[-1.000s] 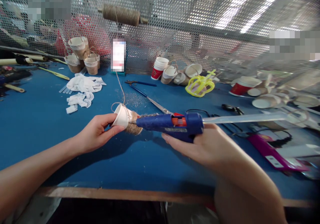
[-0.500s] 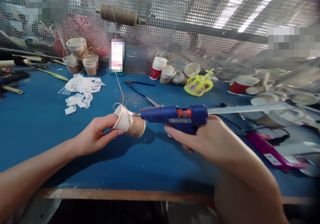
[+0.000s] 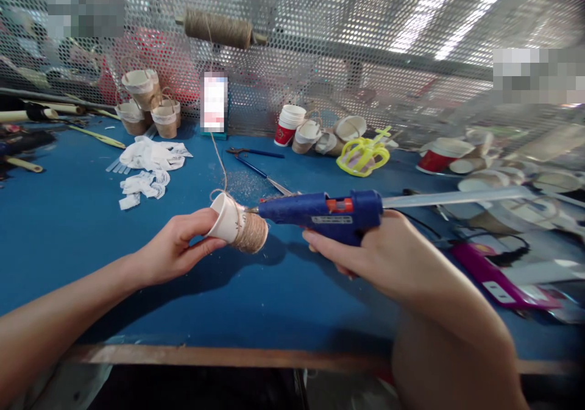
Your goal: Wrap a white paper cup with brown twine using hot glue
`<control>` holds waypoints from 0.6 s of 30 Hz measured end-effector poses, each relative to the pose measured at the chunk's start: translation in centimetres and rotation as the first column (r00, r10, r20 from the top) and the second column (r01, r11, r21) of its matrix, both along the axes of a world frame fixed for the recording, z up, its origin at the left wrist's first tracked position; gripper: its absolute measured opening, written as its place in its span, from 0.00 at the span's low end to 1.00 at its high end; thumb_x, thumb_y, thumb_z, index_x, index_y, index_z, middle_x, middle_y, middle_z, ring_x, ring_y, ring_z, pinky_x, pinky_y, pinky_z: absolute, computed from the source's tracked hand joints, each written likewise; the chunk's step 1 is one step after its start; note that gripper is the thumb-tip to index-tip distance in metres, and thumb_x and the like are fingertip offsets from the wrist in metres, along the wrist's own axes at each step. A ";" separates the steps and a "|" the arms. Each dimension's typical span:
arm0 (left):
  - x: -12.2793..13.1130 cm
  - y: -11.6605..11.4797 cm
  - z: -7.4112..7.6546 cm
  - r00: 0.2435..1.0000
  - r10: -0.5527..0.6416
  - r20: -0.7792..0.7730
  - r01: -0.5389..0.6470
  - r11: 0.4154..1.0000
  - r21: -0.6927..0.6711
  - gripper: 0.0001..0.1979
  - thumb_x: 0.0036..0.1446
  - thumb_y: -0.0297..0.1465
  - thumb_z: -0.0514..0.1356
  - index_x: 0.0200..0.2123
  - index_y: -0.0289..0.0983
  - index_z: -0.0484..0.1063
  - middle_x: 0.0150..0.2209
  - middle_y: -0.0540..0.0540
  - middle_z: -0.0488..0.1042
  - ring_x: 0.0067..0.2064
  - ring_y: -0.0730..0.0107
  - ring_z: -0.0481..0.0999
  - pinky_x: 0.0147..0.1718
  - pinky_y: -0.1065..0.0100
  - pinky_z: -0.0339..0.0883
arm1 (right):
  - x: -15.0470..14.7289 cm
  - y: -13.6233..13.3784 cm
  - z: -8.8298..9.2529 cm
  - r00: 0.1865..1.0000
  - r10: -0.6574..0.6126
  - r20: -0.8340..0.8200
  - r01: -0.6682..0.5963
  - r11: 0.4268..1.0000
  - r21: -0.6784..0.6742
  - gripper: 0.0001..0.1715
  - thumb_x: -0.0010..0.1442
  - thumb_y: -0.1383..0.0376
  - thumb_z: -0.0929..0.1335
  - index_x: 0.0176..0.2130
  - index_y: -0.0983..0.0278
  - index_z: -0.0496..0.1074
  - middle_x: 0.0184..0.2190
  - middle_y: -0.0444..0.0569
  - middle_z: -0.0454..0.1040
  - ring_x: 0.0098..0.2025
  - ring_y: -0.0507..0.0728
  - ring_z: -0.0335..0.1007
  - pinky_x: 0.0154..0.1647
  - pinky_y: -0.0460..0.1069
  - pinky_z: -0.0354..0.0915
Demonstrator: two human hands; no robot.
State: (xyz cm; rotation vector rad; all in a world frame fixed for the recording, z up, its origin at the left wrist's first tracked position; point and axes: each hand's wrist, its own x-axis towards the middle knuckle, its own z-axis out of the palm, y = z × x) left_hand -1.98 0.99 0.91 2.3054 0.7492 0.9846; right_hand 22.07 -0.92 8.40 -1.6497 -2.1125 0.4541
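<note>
The left hand (image 3: 189,242) pinches the paper cup (image 3: 225,220) near its mouth, tilted above the table (image 3: 256,312); the right hand (image 3: 375,245) grips the glue gun (image 3: 292,209), nozzle (image 3: 252,210) at the string wrap (image 3: 251,236). A slip could bring the probably hot tip onto fingers. Most room lies toward the wooden edge (image 3: 205,355); scissors (image 3: 253,167) lie beyond.

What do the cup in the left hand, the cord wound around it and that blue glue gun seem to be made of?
The cup is probably paper: thin-walled, matte white. The cord looks like rough plant fibre, perhaps jute: tan, with stray hairs. The glue gun seems hard plastic, smooth and evenly blue; its greyish tip may be metal.
</note>
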 end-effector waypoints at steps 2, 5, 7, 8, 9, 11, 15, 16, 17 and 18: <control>-0.1 0.0 0.0 1.000 -0.013 -0.001 0.013 1.000 0.013 0.06 0.56 0.24 0.53 0.34 0.32 0.69 0.32 0.44 0.71 0.36 0.69 0.71 0.38 0.69 0.65 | -0.1 0.0 0.1 0.999 -0.043 -0.016 0.041 0.995 -0.092 0.18 0.48 0.57 0.65 0.14 0.63 0.61 0.09 0.40 0.63 0.14 0.49 0.59 0.15 0.44 0.57; -0.1 -0.1 0.0 0.999 -0.031 -0.004 0.032 0.999 0.032 0.06 0.55 0.23 0.53 0.34 0.32 0.69 0.33 0.44 0.72 0.36 0.69 0.71 0.40 0.69 0.65 | -0.1 -0.2 0.3 0.995 -0.099 -0.031 0.093 0.983 -0.157 0.19 0.47 0.56 0.65 0.14 0.63 0.60 0.08 0.40 0.61 0.13 0.49 0.57 0.14 0.44 0.56; -0.2 0.0 0.0 0.999 -0.037 -0.003 0.037 0.998 0.042 0.06 0.55 0.23 0.53 0.35 0.32 0.69 0.33 0.44 0.72 0.37 0.70 0.71 0.40 0.69 0.65 | -0.1 -0.3 0.3 0.993 -0.113 -0.038 0.105 0.981 -0.163 0.19 0.46 0.56 0.66 0.13 0.62 0.59 0.09 0.40 0.62 0.13 0.49 0.57 0.14 0.44 0.56; -0.2 0.0 0.0 0.999 -0.037 0.000 0.037 0.998 0.045 0.06 0.55 0.23 0.53 0.35 0.32 0.69 0.33 0.44 0.72 0.37 0.70 0.71 0.39 0.69 0.65 | 0.0 -0.3 0.4 0.993 -0.116 -0.037 0.109 0.980 -0.166 0.19 0.46 0.55 0.66 0.13 0.62 0.59 0.09 0.41 0.63 0.13 0.49 0.58 0.14 0.44 0.57; -0.2 0.0 -0.1 0.999 -0.036 0.001 0.036 0.998 0.046 0.06 0.55 0.22 0.53 0.35 0.32 0.69 0.33 0.44 0.72 0.37 0.70 0.70 0.39 0.70 0.65 | 0.0 -0.3 0.4 0.993 -0.116 -0.034 0.109 0.979 -0.170 0.19 0.46 0.55 0.66 0.13 0.62 0.59 0.09 0.41 0.63 0.14 0.50 0.59 0.15 0.45 0.57; -0.2 0.0 -0.1 1.000 -0.030 0.002 0.030 0.999 0.044 0.06 0.55 0.23 0.53 0.35 0.32 0.69 0.33 0.43 0.72 0.37 0.69 0.71 0.38 0.70 0.65 | 0.1 -0.4 0.4 0.993 -0.112 -0.028 0.105 0.979 -0.174 0.18 0.45 0.55 0.66 0.14 0.63 0.61 0.09 0.41 0.64 0.14 0.50 0.60 0.15 0.45 0.58; -0.2 0.1 -0.1 1.000 -0.020 -0.002 0.020 0.999 0.041 0.06 0.55 0.23 0.53 0.35 0.32 0.69 0.33 0.44 0.71 0.36 0.70 0.70 0.38 0.70 0.64 | 0.1 -0.2 0.4 0.995 -0.096 -0.039 0.088 0.983 -0.159 0.19 0.45 0.55 0.66 0.13 0.63 0.61 0.09 0.41 0.63 0.13 0.49 0.58 0.15 0.45 0.57; -0.1 0.1 -0.1 1.000 -0.024 -0.003 0.024 0.999 0.042 0.06 0.56 0.23 0.53 0.35 0.32 0.69 0.33 0.44 0.71 0.36 0.70 0.70 0.38 0.70 0.64 | 0.1 -0.2 0.4 0.994 -0.096 -0.044 0.088 0.984 -0.155 0.19 0.45 0.55 0.66 0.13 0.63 0.60 0.08 0.41 0.63 0.13 0.49 0.58 0.15 0.45 0.57; -0.1 0.1 -0.1 1.000 -0.027 -0.002 0.027 0.999 0.043 0.06 0.56 0.23 0.53 0.35 0.32 0.69 0.33 0.44 0.71 0.36 0.70 0.70 0.39 0.70 0.64 | 0.1 -0.2 0.3 0.994 -0.097 -0.048 0.088 0.985 -0.152 0.20 0.45 0.55 0.66 0.12 0.63 0.59 0.08 0.41 0.62 0.13 0.49 0.58 0.15 0.45 0.57; -0.1 0.1 -0.1 1.000 -0.030 0.000 0.030 0.999 0.044 0.06 0.56 0.23 0.53 0.34 0.32 0.69 0.32 0.44 0.71 0.36 0.70 0.70 0.39 0.69 0.64 | 0.1 -0.2 0.3 0.994 -0.098 -0.050 0.089 0.984 -0.151 0.20 0.45 0.55 0.66 0.13 0.63 0.59 0.08 0.40 0.62 0.13 0.49 0.57 0.15 0.45 0.57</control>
